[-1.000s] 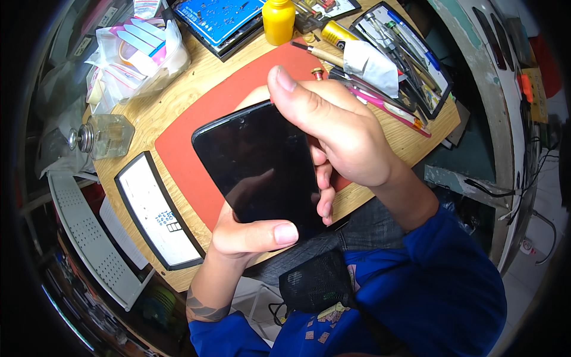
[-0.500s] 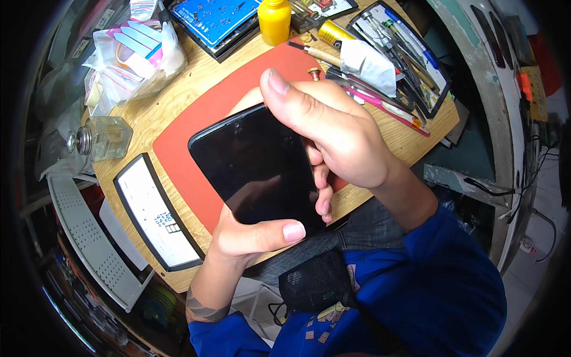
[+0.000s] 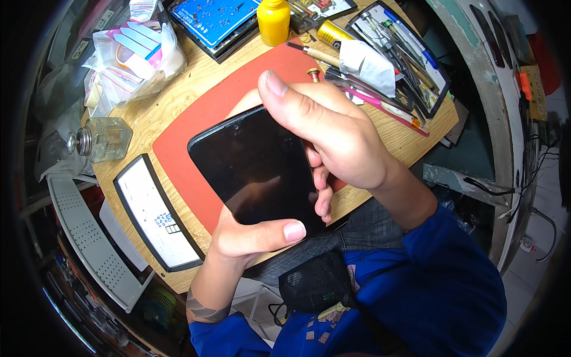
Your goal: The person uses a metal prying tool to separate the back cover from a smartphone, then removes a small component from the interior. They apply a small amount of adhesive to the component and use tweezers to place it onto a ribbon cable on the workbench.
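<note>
A black smartphone, its dark screen facing up, is held tilted above a red mat. My left hand grips its lower end, the thumb lying across the glass near the bottom edge. Around the upper right side wraps my right hand, with the thumb at the top corner and fingertips showing along the right edge. A pale reflection shows on the screen. The back of the phone and the left fingers beneath it are hidden.
The mat lies on a wooden table. At the back stand a yellow bottle and a blue tray of small parts. Tools fill a tray at right. A glass jar, a plastic bag and a white board sit left.
The reflection on the phone's screen has shifted slightly. Both hands keep the same grip, with hardly any movement.
</note>
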The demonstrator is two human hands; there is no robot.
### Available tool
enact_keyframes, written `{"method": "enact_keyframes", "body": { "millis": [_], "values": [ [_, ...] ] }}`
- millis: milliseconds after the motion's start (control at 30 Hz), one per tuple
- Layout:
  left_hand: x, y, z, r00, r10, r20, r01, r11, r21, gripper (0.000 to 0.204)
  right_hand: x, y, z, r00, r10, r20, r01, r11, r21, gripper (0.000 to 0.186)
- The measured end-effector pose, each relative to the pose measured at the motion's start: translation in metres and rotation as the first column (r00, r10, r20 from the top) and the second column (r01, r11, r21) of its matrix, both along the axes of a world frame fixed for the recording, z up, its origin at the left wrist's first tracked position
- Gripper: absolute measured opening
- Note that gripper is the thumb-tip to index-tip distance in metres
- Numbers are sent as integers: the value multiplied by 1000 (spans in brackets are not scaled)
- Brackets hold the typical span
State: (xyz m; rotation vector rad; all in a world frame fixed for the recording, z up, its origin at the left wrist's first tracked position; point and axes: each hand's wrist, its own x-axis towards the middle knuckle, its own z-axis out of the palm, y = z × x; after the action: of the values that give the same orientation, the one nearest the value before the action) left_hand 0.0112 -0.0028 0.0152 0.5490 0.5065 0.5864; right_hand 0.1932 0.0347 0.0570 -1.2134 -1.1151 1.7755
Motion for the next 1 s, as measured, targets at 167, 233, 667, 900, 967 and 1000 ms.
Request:
{"method": "enact_keyframes", "body": {
  "millis": [167, 233, 667, 900, 967, 1000],
  "values": [
    [0, 0, -4, 998, -5, 69, 4, 1000, 1, 65, -1, 0, 1, 1000, 20, -6, -20, 1000, -5, 65],
    [0, 2, -7, 988, 5, 154, -8, 1000, 18, 65, -2, 0, 0, 1000, 26, -7, -26, 1000, 15, 66],
    [1, 1, 3, 1000, -2, 14, 1, 1000, 21, 71, 4, 1, -6, 999, 42, -22, -42, 999, 3, 68],
    [1, -1, 1, 1000, 11, -1, -11, 999, 30, 68, -1, -2, -2, 999, -8, 37, 8, 1000, 15, 66],
    [1, -1, -1, 998, 17, 66, -19, 999, 28, 65, -2, -2, -1, 999, -20, 39, 21, 999, -26, 66],
    [1, 2, -4, 990, 18, 143, -20, 1000, 18, 65, -2, -2, -1, 999, -10, 38, 10, 1000, -12, 66]
  ]
}}
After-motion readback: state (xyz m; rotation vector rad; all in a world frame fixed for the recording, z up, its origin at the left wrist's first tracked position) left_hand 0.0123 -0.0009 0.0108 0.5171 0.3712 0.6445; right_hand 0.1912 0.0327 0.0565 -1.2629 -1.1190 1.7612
